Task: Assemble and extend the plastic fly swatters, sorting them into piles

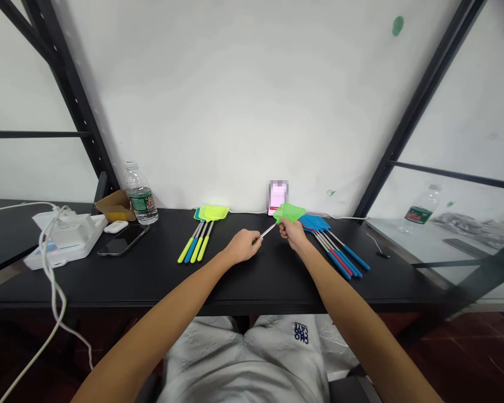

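Note:
Between my hands is a fly swatter with a green mesh head [290,212] and a thin metal shaft. My left hand [244,245] is closed around its handle end, hiding most of the handle. At the base of the green head, my right hand [292,232] pinches the swatter. Left of my hands lies a fanned group of fly swatters [201,246] with yellow and blue handles, their heads overlapping toward the wall. Beyond my right hand rests another group of fly swatters [340,260] with blue handles and a red one, under blue heads.
A lit phone [278,196] leans on the wall behind the green head. Toward the left stand a water bottle [140,196], a cardboard box [116,206], a dark phone [124,239], a white earbud case [116,226] and a power strip [69,243] with cables. A short cable [382,254] lies right.

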A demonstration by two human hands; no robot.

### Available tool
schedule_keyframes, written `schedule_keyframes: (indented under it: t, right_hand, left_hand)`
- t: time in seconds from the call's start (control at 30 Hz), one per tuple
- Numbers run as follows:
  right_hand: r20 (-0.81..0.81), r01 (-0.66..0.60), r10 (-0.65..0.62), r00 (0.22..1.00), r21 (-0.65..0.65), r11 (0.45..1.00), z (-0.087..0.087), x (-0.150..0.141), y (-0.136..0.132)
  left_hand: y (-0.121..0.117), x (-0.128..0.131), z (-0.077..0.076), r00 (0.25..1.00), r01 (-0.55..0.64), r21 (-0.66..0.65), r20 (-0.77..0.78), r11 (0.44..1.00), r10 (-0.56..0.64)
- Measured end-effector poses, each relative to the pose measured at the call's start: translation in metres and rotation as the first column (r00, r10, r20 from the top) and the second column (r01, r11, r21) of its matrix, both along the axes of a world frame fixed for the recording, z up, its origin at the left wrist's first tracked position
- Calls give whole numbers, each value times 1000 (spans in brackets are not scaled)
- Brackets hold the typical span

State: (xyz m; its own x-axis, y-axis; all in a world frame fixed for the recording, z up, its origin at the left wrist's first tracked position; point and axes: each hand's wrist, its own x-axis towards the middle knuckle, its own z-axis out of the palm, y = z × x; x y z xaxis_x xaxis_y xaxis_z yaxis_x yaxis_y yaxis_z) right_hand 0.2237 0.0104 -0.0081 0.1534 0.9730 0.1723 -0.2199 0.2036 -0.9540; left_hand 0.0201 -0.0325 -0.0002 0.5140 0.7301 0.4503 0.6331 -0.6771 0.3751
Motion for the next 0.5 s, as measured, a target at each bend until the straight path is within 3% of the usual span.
schedule_keyframes:
  t: [0.2,0.5]
  right_hand:
    - [54,66,-64,996,-26,998,-2,-5,-1]
    - [144,-78,80,986,-20,997,4,-7,-5]
  left_hand:
    - [-1,1,1,1000,-2,14,-24,1000,2]
    - [-1,1,4,999,37,11,38,999,-37]
